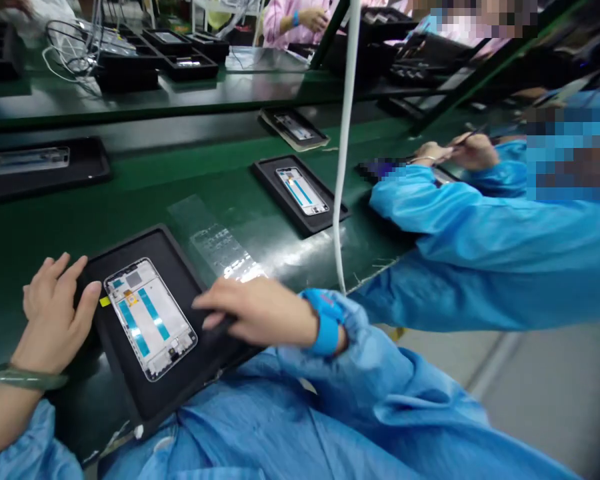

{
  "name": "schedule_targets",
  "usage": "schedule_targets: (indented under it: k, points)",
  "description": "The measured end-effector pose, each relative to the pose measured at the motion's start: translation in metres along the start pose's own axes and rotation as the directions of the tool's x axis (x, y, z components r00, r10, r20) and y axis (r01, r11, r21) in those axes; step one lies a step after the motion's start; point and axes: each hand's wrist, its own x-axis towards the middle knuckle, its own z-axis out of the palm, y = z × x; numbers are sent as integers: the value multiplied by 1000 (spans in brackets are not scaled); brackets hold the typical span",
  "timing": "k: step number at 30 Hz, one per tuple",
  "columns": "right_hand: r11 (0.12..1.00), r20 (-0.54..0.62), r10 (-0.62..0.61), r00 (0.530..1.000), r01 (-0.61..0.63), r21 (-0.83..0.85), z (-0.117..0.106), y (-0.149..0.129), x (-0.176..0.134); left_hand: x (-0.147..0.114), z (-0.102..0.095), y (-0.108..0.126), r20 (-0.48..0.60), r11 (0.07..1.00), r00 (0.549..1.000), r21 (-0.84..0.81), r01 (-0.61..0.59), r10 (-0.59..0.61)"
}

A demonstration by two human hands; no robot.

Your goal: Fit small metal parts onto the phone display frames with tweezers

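A silver phone frame [153,320] with blue strips and a small orange flex piece lies in a black tray [120,373] at the table's near edge. My left hand [55,313], a green bangle at its wrist, is spread at the tray's left rim, thumb close to the frame and a small yellow tab [105,302]. Over the right side of the tray is my right hand [260,310], slightly blurred, wearing a blue wrist strap [327,323]. Its fingers are bent and point left, beside the frame. Something dark shows under them; I cannot make out what.
A clear plastic sheet [225,250] lies behind my tray. Farther back are another tray [300,220] with a phone frame and a tray [93,163] at left. A white cable [347,133] hangs in front. A co-worker's blue sleeve [460,207] is at right.
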Motion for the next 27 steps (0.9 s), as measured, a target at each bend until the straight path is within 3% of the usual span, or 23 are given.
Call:
schedule_targets:
  k: [1, 3, 6, 9, 11, 13, 17, 19, 22, 27]
  points:
    - [992, -95, 125, 988, -125, 3, -6, 19, -6, 0, -1, 4, -29, 1000, 999, -8, -18, 18]
    - [975, -204, 219, 954, -205, 89, -12, 54, -22, 1, -3, 13, -90, 996, 993, -30, -84, 81]
    - [961, -121, 226, 967, -201, 189, -2, 85, -46, 3, -8, 34, -138, 967, 966, -102, -235, 220]
    - [943, -72, 309, 948, -296, 150, 18, 85, -56, 7, -12, 63, -127, 909, 937, -229, -348, 327]
    - [923, -143, 383, 913, -371, 102, 29, 78, -51, 11, -11, 83, -72, 857, 907, -304, -416, 415]
    - [913, -219, 408, 886, -401, 81, 34, 72, -44, 15, -7, 103, 32, 802, 848, -344, -488, 529]
    - [950, -208, 307, 929, -288, 117, 28, 71, -43, 16, 9, 143, 258, 769, 726, -273, -578, 637]
    - [960, -172, 265, 949, -243, 139, 24, 72, -50, 14, 19, 160, 321, 789, 722, -196, -583, 613]
    - [955, -158, 284, 946, -265, 134, 27, 72, -61, 8, 32, 178, 340, 815, 750, -101, -570, 567]
    - [955, -314, 268, 911, -208, 211, 48, 73, -63, 3, 37, 183, 288, 834, 784, -136, -535, 550]
